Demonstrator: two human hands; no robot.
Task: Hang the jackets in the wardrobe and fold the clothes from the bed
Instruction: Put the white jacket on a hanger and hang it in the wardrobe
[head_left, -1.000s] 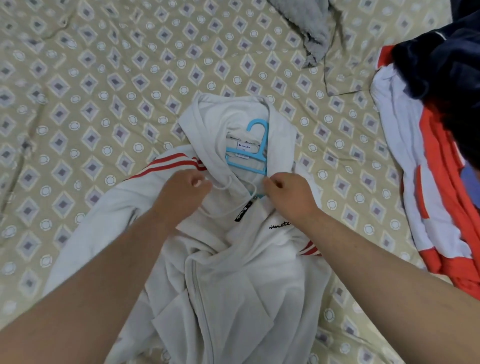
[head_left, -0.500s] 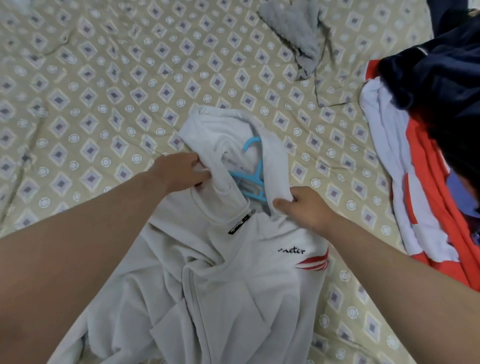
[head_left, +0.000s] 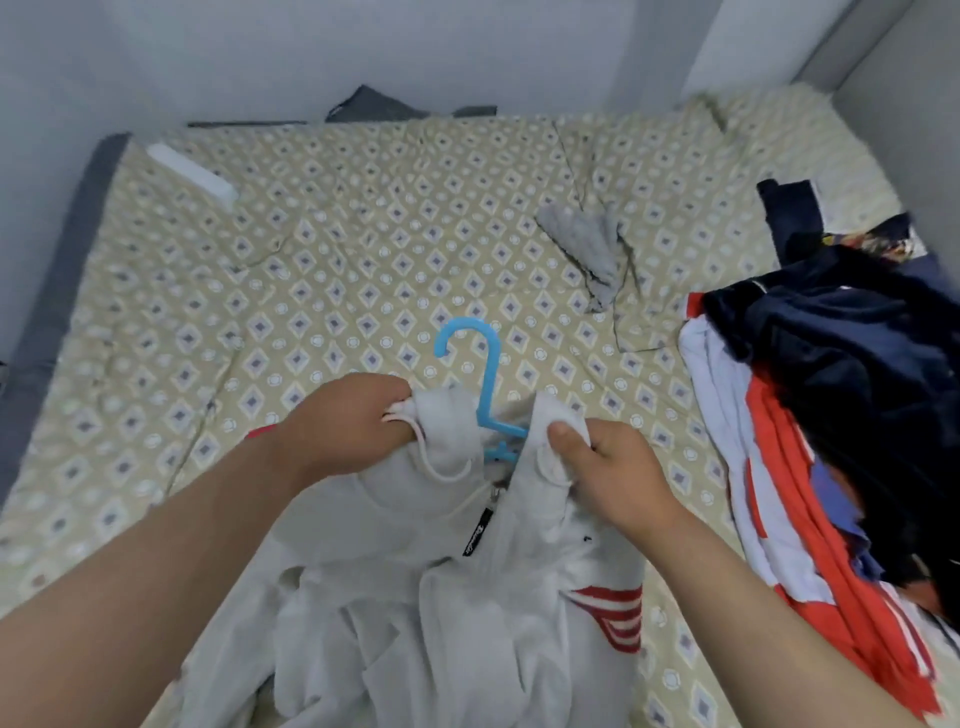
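Observation:
A white hooded jacket (head_left: 467, 597) with red stripes hangs from my two hands above the patterned bed (head_left: 311, 270). A blue plastic hanger (head_left: 485, 374) sits inside its collar, the hook sticking up between my hands. My left hand (head_left: 353, 421) grips the bunched left side of the collar and a drawstring. My right hand (head_left: 608, 467) grips the right side of the collar, thumb on top. The hanger's shoulders are hidden inside the fabric.
A heap of clothes lies on the right: a dark navy garment (head_left: 841, 374) over a white and red one (head_left: 769, 509). A small grey cloth (head_left: 592, 254) lies mid-bed and a white flat object (head_left: 195, 171) at the far left. Grey walls (head_left: 363, 47) close in behind the bed.
Both hands moved from the chest up to the collar and lifted the jacket off the bed. The hood has dropped back, so the hanger hook now stands free. My head tilted up.

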